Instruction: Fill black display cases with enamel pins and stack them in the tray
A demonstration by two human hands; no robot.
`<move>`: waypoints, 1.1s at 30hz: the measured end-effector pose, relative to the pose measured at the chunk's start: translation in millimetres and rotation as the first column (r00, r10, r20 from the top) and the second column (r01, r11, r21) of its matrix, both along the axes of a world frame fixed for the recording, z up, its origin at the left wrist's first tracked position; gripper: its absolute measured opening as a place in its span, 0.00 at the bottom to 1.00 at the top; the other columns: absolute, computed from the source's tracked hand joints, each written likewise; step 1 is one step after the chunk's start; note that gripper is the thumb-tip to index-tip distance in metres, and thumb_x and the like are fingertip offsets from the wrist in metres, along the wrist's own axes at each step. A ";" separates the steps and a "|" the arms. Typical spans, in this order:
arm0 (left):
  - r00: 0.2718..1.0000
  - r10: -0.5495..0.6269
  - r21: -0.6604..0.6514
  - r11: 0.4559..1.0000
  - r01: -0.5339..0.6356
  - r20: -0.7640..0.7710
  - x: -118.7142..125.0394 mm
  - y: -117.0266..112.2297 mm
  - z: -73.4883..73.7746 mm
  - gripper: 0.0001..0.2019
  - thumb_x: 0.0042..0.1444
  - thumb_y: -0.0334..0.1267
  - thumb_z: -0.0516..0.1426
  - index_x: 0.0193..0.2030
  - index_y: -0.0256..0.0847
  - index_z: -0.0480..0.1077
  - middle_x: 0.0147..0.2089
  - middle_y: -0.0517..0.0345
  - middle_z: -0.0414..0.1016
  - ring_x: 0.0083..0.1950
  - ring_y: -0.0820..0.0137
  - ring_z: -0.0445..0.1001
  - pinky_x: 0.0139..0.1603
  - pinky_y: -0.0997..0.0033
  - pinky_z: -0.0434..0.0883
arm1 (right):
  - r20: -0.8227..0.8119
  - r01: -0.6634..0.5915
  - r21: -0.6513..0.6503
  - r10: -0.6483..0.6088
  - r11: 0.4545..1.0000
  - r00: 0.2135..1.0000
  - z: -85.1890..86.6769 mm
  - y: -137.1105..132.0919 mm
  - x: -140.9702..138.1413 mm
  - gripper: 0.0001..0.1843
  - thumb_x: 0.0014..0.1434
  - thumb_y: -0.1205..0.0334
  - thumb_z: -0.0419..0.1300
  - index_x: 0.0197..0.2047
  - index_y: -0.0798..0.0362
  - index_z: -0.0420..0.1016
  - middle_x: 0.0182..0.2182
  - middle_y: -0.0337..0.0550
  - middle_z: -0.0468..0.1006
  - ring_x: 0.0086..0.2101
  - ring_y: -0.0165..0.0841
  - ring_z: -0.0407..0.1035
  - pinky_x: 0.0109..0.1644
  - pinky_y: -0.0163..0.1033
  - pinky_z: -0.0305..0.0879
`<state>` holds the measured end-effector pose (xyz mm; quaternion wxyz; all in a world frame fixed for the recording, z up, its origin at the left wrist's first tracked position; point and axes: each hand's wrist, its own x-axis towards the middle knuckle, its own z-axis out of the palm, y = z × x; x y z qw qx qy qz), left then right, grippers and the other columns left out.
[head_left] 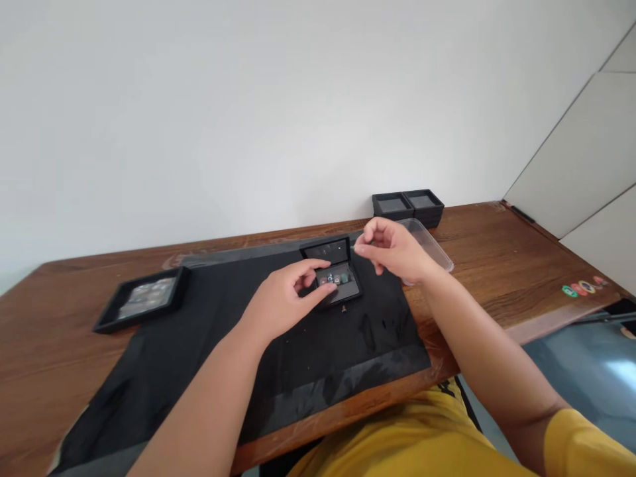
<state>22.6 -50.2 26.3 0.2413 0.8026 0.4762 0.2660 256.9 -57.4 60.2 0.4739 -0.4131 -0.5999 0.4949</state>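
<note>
Two hands work in front of me over a black mat [298, 344] that covers the middle of the wooden table [497, 265]. My left hand [284, 299] reaches forward and grips the small black box [348, 286] at its near-left side, thumb and forefinger closed around the edge. The box sits on the mat close to its far edge, with its hinged lid [325, 250] standing open and upright behind it. Inside, a short row of small coloured pieces [334, 279] lies in the tray: reddish, pale and green, as far as I can make out.

My right hand [392, 252] hovers just right of the lid, above the box and not touching it, with the fingertips pinched together. Something thin seems to stick out of the pinch toward the lid — too small for me to tell what it is.

Behind the right hand lies a clear plastic container [434, 246], partly hidden by the knuckles. Further back, by the wall, stand two black square trays [408, 205] side by side. At the far left, off the mat's corner, rests a flat black display tray [144, 298] with pale, blurred contents. Near the table's right edge sit a few round stickers [579, 288].
</note>
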 end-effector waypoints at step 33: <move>0.942 -0.112 0.374 0.928 -0.015 0.316 10.9 -17.6 8.8 0.13 0.56 0.44 0.64 0.46 0.44 0.76 0.29 0.64 0.76 0.28 0.74 0.71 0.34 0.72 0.74 | -0.373 -0.359 -0.408 0.206 0.840 0.905 -7.6 -12.7 -31.8 0.21 0.46 0.52 0.74 0.35 0.52 0.71 0.22 0.30 0.70 0.21 0.23 0.64 0.20 0.27 0.63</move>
